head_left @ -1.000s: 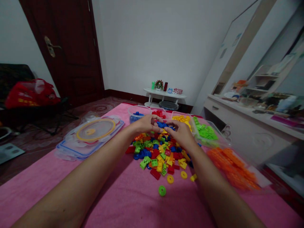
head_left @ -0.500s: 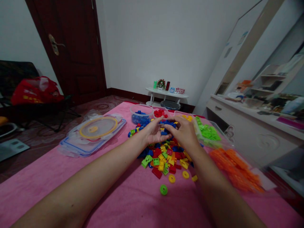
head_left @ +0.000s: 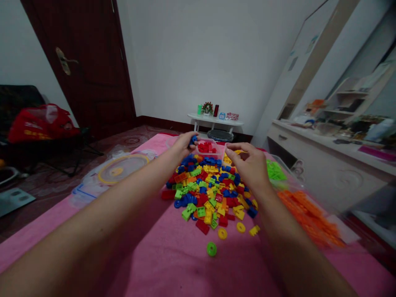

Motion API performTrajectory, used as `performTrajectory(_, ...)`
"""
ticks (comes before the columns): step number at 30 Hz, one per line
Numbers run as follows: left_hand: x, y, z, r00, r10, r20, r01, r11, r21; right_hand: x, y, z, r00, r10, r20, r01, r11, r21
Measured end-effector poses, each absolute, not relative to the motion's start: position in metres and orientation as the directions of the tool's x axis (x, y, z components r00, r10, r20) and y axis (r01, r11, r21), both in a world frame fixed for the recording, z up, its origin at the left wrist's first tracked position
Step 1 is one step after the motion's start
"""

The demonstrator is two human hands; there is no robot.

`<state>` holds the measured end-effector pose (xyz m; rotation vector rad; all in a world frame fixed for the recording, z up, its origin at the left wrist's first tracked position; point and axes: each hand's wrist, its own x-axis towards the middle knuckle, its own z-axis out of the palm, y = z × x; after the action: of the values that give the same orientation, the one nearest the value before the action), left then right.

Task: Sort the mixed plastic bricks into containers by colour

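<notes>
A heap of small plastic building pieces (head_left: 210,189) in blue, red, yellow, green and orange lies on a pink cloth (head_left: 173,264). My left hand (head_left: 185,144) is raised past the far edge of the heap, fingers closed on blue pieces, and it hides the tub behind it. My right hand (head_left: 249,165) hovers over the far right of the heap with fingers loosely spread and nothing visible in them. A clear tub of red pieces (head_left: 206,147) stands between the hands.
Clear tub lids (head_left: 120,171), one with a yellow rim, lie at the left. Green pieces (head_left: 275,170) and an orange pile (head_left: 306,218) sit at the right. A loose green wheel (head_left: 211,248) lies near me. Beyond are a dark door, a white side table and a dresser.
My hands were together over the heap, gathering blue pieces. The left hand has now lifted away toward the far left with blue pieces, and the right hand has opened and drawn apart.
</notes>
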<state>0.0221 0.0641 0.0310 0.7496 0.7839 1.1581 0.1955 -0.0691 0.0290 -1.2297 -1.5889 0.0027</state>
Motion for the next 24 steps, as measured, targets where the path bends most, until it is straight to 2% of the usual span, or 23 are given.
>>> performTrajectory(3, 0.007, 0.104, 0.044, -0.001, 0.998, -0.069, -0.335, 0.065, 0.940, 0.204, -0.067, 0.030, 0.143, 0.703, 0.697, 0.684, 0.439, -0.582)
performTrajectory(5, -0.005, 0.120, 0.044, -0.083, 0.996, -0.039, -0.228, 0.019, 0.974, 0.212, -0.065, 0.031, 0.180, 0.693, 0.698, 0.701, 0.407, -0.585)
performTrajectory(7, -0.012, 0.126, 0.036, -0.130, 0.990, 0.061, 0.012, -0.060, 0.998, 0.222, -0.063, 0.033, 0.215, 0.677, 0.704, 0.745, 0.353, -0.566)
performTrajectory(9, -0.013, 0.124, 0.027, -0.099, 0.966, 0.239, 0.332, -0.194, 0.923, 0.233, -0.062, 0.036, 0.226, 0.680, 0.698, 0.799, 0.281, -0.532)
performTrajectory(11, -0.006, 0.113, 0.017, 0.014, 0.921, 0.390, 0.539, -0.336, 0.773, 0.245, -0.062, 0.038, 0.204, 0.735, 0.647, 0.844, 0.203, -0.496)
performTrajectory(14, 0.017, 0.084, 0.005, 0.159, 0.868, 0.471, 0.551, -0.474, 0.687, 0.265, -0.061, 0.037, 0.115, 0.869, 0.481, 0.914, 0.097, -0.394)
performTrajectory(17, 0.043, 0.044, -0.004, 0.323, 0.804, 0.499, 0.439, -0.594, 0.674, 0.281, -0.060, 0.027, 0.082, 0.964, 0.253, 0.966, -0.014, -0.257)
performTrajectory(20, 0.063, 0.007, -0.013, 0.518, 0.694, 0.500, 0.332, -0.701, 0.631, 0.288, -0.058, 0.013, 0.171, 0.984, 0.048, 0.976, -0.162, -0.145)
performTrajectory(24, 0.074, -0.019, -0.028, 0.657, 0.554, 0.512, 0.240, -0.797, 0.554, 0.283, -0.058, 0.001, 0.316, 0.949, -0.007, 0.949, -0.316, 0.020)
